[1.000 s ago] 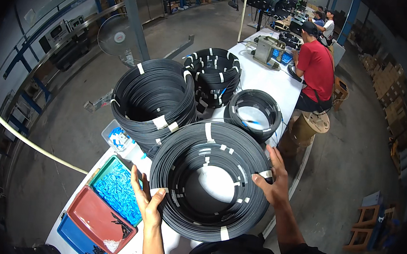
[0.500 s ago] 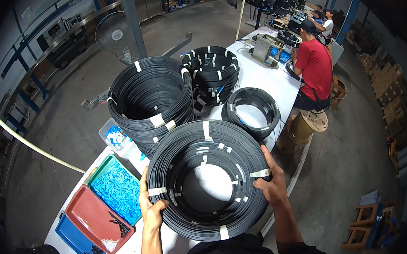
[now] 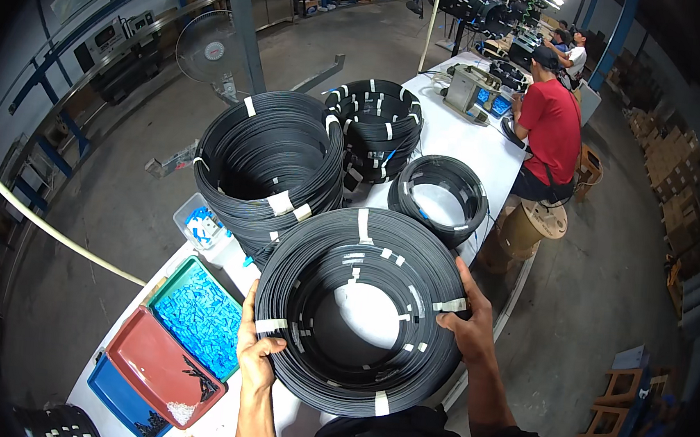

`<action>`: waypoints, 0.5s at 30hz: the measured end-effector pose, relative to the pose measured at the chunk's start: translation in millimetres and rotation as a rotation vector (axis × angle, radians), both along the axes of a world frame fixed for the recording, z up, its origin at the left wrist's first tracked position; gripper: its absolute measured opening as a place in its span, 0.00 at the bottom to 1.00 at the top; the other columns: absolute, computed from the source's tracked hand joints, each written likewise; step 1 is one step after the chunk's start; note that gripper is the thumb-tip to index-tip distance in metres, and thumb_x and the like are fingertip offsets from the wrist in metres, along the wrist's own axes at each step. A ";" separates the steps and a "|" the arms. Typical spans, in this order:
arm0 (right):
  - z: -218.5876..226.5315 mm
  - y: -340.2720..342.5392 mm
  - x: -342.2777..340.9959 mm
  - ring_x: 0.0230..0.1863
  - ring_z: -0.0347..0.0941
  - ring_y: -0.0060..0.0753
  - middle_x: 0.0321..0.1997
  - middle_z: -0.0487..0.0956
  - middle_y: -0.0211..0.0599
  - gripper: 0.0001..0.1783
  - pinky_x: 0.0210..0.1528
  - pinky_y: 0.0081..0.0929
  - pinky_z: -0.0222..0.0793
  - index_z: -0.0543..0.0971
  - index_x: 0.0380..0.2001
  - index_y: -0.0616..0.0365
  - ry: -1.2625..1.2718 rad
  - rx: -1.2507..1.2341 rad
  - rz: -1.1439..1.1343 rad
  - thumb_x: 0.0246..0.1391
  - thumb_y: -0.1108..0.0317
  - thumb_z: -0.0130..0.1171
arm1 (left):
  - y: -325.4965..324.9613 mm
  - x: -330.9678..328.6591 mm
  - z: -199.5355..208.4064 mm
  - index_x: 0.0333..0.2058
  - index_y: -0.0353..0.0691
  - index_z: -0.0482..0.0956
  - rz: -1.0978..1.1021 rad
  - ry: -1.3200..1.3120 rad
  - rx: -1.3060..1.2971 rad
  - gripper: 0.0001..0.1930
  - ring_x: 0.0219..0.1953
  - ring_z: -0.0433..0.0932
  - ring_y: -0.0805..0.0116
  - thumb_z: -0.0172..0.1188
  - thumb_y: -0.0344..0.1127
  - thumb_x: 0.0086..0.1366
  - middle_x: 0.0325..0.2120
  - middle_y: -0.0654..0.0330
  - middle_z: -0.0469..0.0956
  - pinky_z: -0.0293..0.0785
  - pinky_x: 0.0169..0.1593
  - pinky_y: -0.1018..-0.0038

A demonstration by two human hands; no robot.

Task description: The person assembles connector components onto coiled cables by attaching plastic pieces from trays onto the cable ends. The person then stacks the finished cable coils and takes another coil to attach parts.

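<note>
Between both hands I hold a thick stack of black cable coils (image 3: 289, 255), bound with short strips of whitish tape. My left hand (image 3: 256, 351) grips its left side, thumb on top and fingers round the outer edge. On the opposite side my right hand (image 3: 471, 322) clasps the rim by another tape strip. Through the ring's middle the white tabletop shows. Just beyond stands a taller pile of black cable coils (image 3: 232, 148), with a taped coil stack (image 3: 374, 126) behind it and a smaller coil (image 3: 405, 198) to the right.
At left lie a green tray (image 3: 166, 280) of blue pieces, a red tray (image 3: 138, 346), a blue tray (image 3: 118, 397) and a clear tub (image 3: 189, 206). Farther along the white table (image 3: 439, 135) sits a person in red (image 3: 551, 119) near a bench machine (image 3: 469, 88). A wooden spool (image 3: 534, 225) stands beside the table.
The view has shifted slightly, so the surroundings sit a little farther right and more shows at lower left. My hands keep their hold on the coil stack.
</note>
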State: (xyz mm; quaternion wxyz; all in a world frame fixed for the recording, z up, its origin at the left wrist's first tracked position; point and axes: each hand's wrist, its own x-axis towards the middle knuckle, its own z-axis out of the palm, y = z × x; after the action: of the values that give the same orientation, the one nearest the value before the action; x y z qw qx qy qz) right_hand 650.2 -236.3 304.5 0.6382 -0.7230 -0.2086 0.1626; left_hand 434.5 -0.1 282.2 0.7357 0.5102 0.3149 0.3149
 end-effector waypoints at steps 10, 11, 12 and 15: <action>-2.0 -0.4 -2.9 0.69 0.64 0.38 0.70 0.67 0.52 0.49 0.72 0.29 0.53 0.60 0.73 0.63 0.026 0.132 0.016 0.45 0.70 0.62 | 5.2 -3.4 -16.2 0.72 0.26 0.50 -0.081 -0.059 0.382 0.52 0.76 0.48 0.53 0.61 0.55 0.60 0.73 0.41 0.52 0.37 0.76 0.63; -1.7 -0.5 -4.0 0.73 0.60 0.41 0.73 0.64 0.53 0.48 0.75 0.30 0.48 0.60 0.73 0.63 0.056 0.178 0.034 0.47 0.68 0.62 | 5.2 -3.9 -19.3 0.72 0.26 0.50 -0.067 -0.080 0.404 0.52 0.76 0.49 0.52 0.60 0.56 0.61 0.73 0.41 0.52 0.38 0.76 0.62; -10.0 -1.8 -1.5 0.72 0.61 0.39 0.73 0.65 0.50 0.47 0.74 0.29 0.48 0.61 0.73 0.64 -0.005 0.090 0.013 0.47 0.68 0.61 | 1.3 -5.3 -21.2 0.72 0.26 0.50 -0.056 -0.067 0.464 0.49 0.76 0.50 0.53 0.58 0.55 0.63 0.73 0.42 0.54 0.39 0.76 0.62; -10.3 0.2 -2.3 0.72 0.61 0.37 0.74 0.65 0.48 0.47 0.74 0.28 0.48 0.61 0.73 0.63 0.037 0.133 0.004 0.48 0.68 0.60 | -9.2 0.6 -12.3 0.72 0.26 0.50 -0.069 -0.173 0.176 0.43 0.70 0.64 0.57 0.53 0.51 0.69 0.69 0.44 0.62 0.49 0.74 0.64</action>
State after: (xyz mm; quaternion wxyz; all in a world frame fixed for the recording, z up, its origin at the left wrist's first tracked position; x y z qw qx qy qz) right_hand 647.9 -236.1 294.2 0.6883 -0.6754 -0.2086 0.1627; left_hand 435.1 -9.3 269.9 0.7227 0.5544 0.2039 0.3587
